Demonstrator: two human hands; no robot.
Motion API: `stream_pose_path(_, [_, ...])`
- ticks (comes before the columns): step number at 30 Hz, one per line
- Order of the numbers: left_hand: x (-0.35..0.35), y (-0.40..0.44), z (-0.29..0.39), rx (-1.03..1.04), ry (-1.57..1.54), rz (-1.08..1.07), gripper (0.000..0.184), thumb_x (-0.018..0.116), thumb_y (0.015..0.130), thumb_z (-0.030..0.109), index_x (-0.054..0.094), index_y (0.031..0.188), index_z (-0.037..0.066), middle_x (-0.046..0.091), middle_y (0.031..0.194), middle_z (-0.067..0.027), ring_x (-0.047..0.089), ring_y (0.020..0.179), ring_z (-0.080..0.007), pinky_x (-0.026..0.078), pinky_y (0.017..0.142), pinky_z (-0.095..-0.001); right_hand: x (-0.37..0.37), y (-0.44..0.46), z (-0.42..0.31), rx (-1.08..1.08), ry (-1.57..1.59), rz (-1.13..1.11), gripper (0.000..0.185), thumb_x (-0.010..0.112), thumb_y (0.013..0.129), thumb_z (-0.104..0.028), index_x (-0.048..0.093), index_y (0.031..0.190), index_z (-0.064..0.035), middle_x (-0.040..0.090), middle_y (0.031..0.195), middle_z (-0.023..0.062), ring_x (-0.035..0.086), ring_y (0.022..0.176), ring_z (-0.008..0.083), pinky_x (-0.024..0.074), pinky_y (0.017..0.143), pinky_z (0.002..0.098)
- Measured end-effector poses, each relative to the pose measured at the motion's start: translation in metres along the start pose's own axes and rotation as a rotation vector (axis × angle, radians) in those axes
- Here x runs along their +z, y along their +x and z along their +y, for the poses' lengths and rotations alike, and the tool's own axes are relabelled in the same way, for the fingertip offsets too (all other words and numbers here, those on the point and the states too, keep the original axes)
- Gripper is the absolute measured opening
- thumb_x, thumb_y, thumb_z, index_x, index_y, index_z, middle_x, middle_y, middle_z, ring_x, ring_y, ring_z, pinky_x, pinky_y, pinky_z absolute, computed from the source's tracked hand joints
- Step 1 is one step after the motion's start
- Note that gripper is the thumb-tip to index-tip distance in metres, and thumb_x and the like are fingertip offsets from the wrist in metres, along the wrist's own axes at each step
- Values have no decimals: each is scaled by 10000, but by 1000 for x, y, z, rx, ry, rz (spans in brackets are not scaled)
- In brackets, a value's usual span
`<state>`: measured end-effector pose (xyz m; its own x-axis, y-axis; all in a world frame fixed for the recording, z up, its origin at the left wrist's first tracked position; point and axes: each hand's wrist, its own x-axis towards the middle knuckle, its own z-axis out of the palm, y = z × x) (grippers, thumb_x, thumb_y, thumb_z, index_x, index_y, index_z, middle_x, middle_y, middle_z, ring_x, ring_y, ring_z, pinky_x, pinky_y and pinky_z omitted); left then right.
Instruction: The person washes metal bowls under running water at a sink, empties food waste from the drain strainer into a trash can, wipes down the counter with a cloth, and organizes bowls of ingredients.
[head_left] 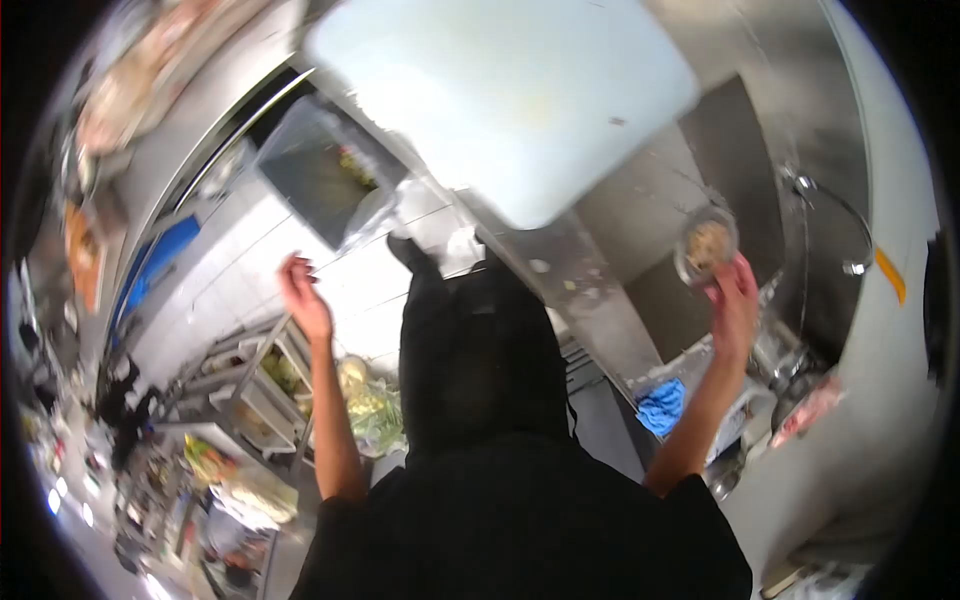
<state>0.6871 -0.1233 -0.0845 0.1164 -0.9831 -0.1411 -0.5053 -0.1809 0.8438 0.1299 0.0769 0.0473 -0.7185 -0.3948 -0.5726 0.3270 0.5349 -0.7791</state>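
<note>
Small round bowl (683, 255): held up at the right, over the sink (660, 310); bits of brown food (708, 243) can be seen inside.
Right hand (736, 295): grip pinched on the bowl's near edge.
Left hand (303, 297): held out over the floor (235, 265), grip loose, fingers bent.
Tap (835, 200): set to the right of the bowl.
White board (510, 90): laid on the far counter (585, 290).
Blue cloth (661, 406): left crumpled, nearer than the sink.
Lined bin (310, 165): seen far left on the floor.

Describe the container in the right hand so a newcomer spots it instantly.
From the large pale board, go down-right in view to the steel sink. Over it, the right hand holds a small round container. Unlike the crumpled blue item nearby, it holds tan contents.
</note>
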Motion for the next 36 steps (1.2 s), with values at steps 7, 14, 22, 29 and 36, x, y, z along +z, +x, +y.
stream_pose_path(7, [-144,-201,-269,-710,84,-502,300,485,1002,280,551,1195,59,606,929,-56,568,763,-132,480,653,-285,184,-91,-29,32,-79,-334,388,641,913,-98,526,1268,11,642,1098,76,644,932,127,558,721,222])
stream_pose_path(14, [-228,-299,-256,-1111,-121,-118,266,507,973,234,590,1111,22,639,870,-89,608,744,-146,487,612,-279,471,-97,123,-91,-164,-597,200,718,855,-110,603,1006,-47,644,953,41,628,864,130,522,655,266])
stream_pose_path(22, [-277,-330,-235,-1086,-231,2,259,491,996,207,549,1188,42,618,921,-43,563,764,-102,454,623,-238,658,-18,358,-870,-628,49,130,641,674,42,575,726,-57,617,712,91,597,661,260,488,629,395])
stream_pose_path(29, [-276,-369,-241,-1149,-146,-35,277,494,1004,226,556,1203,43,626,924,-37,569,775,-97,462,636,-241,699,26,454,-659,-455,-208,139,639,639,27,637,701,-97,647,692,60,636,702,256,508,657,354])
stream_pose_path(36, [-271,-337,-229,-1145,-143,-84,300,499,995,243,569,1189,26,649,988,-88,627,860,-155,494,692,-276,698,-30,404,-552,-739,-616,93,626,707,-22,647,741,-106,671,713,81,675,731,254,520,689,382])
